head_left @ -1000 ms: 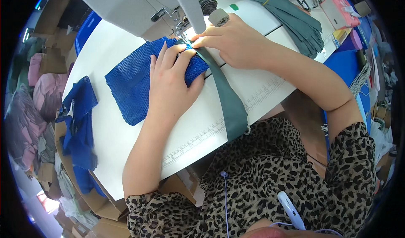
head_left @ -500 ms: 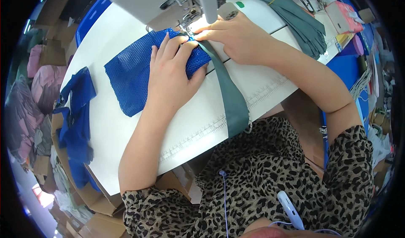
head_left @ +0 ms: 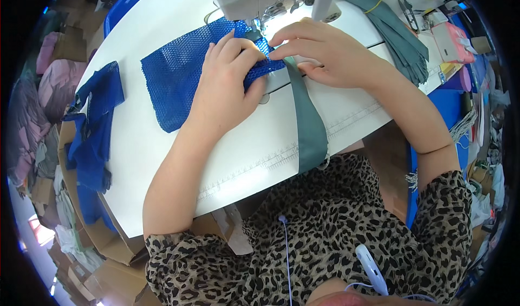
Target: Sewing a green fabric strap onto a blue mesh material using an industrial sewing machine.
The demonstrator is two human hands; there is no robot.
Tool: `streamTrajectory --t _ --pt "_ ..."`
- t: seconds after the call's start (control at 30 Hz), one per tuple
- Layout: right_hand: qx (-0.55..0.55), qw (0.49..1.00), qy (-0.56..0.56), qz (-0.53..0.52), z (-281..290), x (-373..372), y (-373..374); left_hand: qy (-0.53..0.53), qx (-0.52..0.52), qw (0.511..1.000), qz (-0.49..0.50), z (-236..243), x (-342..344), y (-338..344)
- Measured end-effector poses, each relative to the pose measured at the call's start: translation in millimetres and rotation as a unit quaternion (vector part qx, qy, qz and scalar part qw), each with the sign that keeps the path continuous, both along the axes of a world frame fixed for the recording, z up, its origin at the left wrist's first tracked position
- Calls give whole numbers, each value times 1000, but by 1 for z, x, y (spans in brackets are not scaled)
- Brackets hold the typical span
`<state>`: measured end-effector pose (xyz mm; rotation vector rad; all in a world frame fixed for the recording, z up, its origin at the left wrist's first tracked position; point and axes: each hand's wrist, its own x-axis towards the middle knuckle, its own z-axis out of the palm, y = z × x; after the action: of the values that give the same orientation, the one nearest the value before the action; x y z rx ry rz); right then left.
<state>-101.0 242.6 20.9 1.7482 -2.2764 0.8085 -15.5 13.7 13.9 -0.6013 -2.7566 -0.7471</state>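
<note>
A sewing machine (head_left: pixel 271 2) stands at the top of the white table, its lit needle area over a piece of blue mesh fabric (head_left: pixel 179 73). My left hand (head_left: pixel 227 81) lies on the mesh, its fingers bent and gripping the cloth near the presser foot, thumb at the near edge. A dark green fabric strip (head_left: pixel 310 127) runs from the mesh edge toward me and hangs over the table's front edge. To the right of the needle, my right hand (head_left: pixel 333 54) has its fingers and thumb apart, fingertips close to the mesh edge and the strip.
A stack of green strips (head_left: pixel 398 43) tied with a yellow band lies at the back right, beside thread snips (head_left: pixel 409 16) and a pink box (head_left: pixel 452 43). Blue fabric pieces (head_left: pixel 97 127) drape over the table's left edge. A printed ruler (head_left: pixel 260 165) crosses the table's front.
The view has shifted slightly, so the machine sits higher and farther right. My right fingers, close together at the needle before, have spread and the thumb now shows. My left hand stays on the mesh.
</note>
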Motion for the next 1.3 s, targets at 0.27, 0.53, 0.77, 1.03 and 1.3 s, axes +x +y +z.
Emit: streamTrajectory --t 0.27,0.53,0.77,1.03,1.3 --pt "8 999 14 37 8 5 -4 -34 34 999 3 6 3 -2" --pt "-3 996 90 6 9 4 -3 5 42 999 14 2 3 1" --pt "-13 995 83 56 5 -8 3 1 57 998 28 1 1 2" --pt "22 997 45 61 3 -1 1 -13 42 998 42 2 2 3" --pt "-1 997 80 18 1 -5 1 -14 40 998 40 2 -1 2"
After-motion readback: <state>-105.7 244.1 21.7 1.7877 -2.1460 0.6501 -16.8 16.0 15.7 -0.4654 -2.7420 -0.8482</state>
